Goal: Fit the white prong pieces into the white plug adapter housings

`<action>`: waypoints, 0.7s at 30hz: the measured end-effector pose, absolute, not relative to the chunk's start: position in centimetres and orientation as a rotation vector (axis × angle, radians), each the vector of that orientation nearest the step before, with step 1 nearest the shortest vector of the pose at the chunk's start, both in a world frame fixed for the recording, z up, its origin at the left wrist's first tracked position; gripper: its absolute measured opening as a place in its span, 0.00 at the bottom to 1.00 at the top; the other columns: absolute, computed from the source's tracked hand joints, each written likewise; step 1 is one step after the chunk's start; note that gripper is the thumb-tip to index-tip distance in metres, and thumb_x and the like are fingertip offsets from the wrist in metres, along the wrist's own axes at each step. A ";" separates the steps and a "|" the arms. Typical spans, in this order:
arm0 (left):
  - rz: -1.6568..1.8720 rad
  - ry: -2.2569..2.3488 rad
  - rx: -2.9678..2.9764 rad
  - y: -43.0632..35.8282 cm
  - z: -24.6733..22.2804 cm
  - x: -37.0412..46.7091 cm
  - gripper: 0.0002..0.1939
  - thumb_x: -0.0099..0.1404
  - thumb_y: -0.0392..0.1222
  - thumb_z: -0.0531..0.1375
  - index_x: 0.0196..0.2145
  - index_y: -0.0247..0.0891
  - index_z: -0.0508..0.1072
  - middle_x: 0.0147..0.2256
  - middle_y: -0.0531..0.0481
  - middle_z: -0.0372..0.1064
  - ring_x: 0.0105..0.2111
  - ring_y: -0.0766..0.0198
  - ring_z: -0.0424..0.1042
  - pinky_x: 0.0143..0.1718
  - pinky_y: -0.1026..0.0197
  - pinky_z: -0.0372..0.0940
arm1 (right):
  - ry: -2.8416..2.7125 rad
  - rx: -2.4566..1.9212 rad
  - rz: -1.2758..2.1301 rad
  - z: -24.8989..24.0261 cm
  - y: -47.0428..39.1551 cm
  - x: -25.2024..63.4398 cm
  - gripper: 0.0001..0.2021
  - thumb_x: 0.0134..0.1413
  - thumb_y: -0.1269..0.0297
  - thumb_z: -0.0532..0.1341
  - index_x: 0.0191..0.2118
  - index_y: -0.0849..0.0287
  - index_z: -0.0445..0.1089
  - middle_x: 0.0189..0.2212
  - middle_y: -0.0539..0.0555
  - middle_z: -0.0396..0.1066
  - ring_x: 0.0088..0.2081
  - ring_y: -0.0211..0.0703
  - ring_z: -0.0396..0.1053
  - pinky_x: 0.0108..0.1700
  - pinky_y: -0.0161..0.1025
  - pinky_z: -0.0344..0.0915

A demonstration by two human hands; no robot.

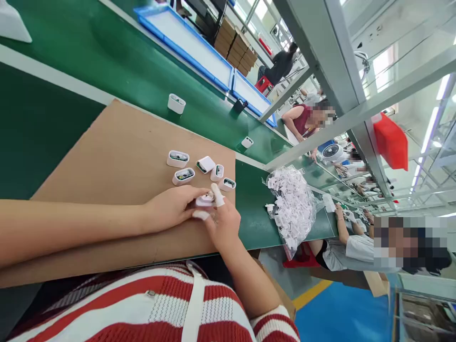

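Note:
Over the brown cardboard sheet (117, 156), both my hands meet around a small white plastic housing (204, 201). My left hand (173, 206) grips its left side with thumb and fingers. White finger covers are on the thumb and a finger of my right hand (225, 222), which pinches the housing from the right. Fingers partly hide what is inside it. Just beyond my hands sit several similar white housings with green circuit boards showing in them, among them an upright one (178, 159), another (184, 176) and a tilted one (205, 164).
A clear bag of white plastic parts (294, 204) lies to the right. On the green conveyor belt (138, 71) stand a white housing (176, 103) and a smaller white piece (247, 142). Blue-rimmed trays (188, 40) line the far side. Co-workers sit further right; a metal frame (320, 52) crosses above.

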State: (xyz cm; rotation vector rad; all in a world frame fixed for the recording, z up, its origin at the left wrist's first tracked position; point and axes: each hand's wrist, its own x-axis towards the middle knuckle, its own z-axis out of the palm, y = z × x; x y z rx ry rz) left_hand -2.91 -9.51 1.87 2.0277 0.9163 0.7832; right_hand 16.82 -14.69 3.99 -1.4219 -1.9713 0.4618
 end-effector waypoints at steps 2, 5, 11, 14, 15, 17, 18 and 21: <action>0.822 0.924 2.149 -9.7 3.2 -3.8 0.20 0.71 0.55 0.56 0.51 0.43 0.78 0.47 0.43 0.81 0.46 0.48 0.79 0.51 0.51 0.72 | -1.806 -1.411 0.531 3.9 -15.0 18.5 0.35 0.64 0.52 0.67 0.73 0.47 0.61 0.57 0.58 0.75 0.58 0.53 0.72 0.58 0.48 0.71; 1.075 0.979 2.305 -8.9 6.1 -6.0 0.19 0.74 0.54 0.53 0.50 0.44 0.79 0.48 0.46 0.81 0.49 0.51 0.78 0.56 0.52 0.69 | -1.569 -1.634 0.119 3.5 -14.6 23.5 0.28 0.67 0.51 0.62 0.68 0.55 0.67 0.64 0.65 0.69 0.65 0.60 0.64 0.64 0.59 0.64; 1.263 1.860 1.867 1.2 9.2 -12.3 0.29 0.72 0.59 0.55 0.60 0.35 0.73 0.57 0.47 0.75 0.53 0.55 0.73 0.55 0.57 0.65 | -1.387 -2.292 -0.357 1.8 -12.6 31.8 0.21 0.63 0.60 0.58 0.53 0.67 0.79 0.55 0.77 0.70 0.53 0.73 0.68 0.55 0.65 0.62; 1.083 2.050 1.629 7.2 8.2 -16.0 0.38 0.70 0.63 0.54 0.66 0.31 0.66 0.62 0.50 0.70 0.57 0.56 0.67 0.59 0.57 0.60 | -1.397 -2.242 -0.395 1.0 -12.2 32.6 0.17 0.62 0.67 0.55 0.47 0.63 0.80 0.50 0.71 0.71 0.50 0.66 0.69 0.52 0.57 0.64; 1.045 2.062 1.590 8.6 7.8 -17.0 0.42 0.68 0.66 0.55 0.66 0.29 0.65 0.63 0.48 0.69 0.58 0.55 0.67 0.59 0.55 0.59 | -1.399 -2.201 -0.390 0.8 -12.1 32.6 0.17 0.61 0.68 0.55 0.47 0.63 0.80 0.50 0.71 0.71 0.50 0.65 0.69 0.53 0.55 0.64; 0.987 2.058 1.536 10.4 7.1 -18.2 0.50 0.61 0.71 0.57 0.65 0.25 0.65 0.63 0.45 0.68 0.60 0.50 0.65 0.59 0.52 0.58 | -1.367 -2.130 -0.340 0.7 -12.1 32.7 0.17 0.61 0.67 0.56 0.49 0.64 0.78 0.51 0.71 0.69 0.54 0.65 0.68 0.56 0.55 0.64; 0.973 2.054 1.520 10.8 6.9 -18.4 0.53 0.58 0.73 0.58 0.65 0.24 0.64 0.64 0.44 0.67 0.62 0.47 0.64 0.60 0.50 0.57 | -1.332 -2.108 -0.300 0.7 -12.0 32.8 0.18 0.60 0.67 0.56 0.51 0.66 0.77 0.52 0.72 0.69 0.56 0.66 0.67 0.58 0.55 0.63; 1.133 2.073 1.609 11.3 6.3 -17.8 0.61 0.54 0.72 0.60 0.72 0.23 0.53 0.74 0.44 0.51 0.72 0.41 0.45 0.69 0.43 0.45 | -1.221 -2.106 -0.207 1.2 -11.9 33.1 0.20 0.55 0.71 0.55 0.51 0.67 0.76 0.49 0.71 0.70 0.56 0.66 0.67 0.60 0.56 0.62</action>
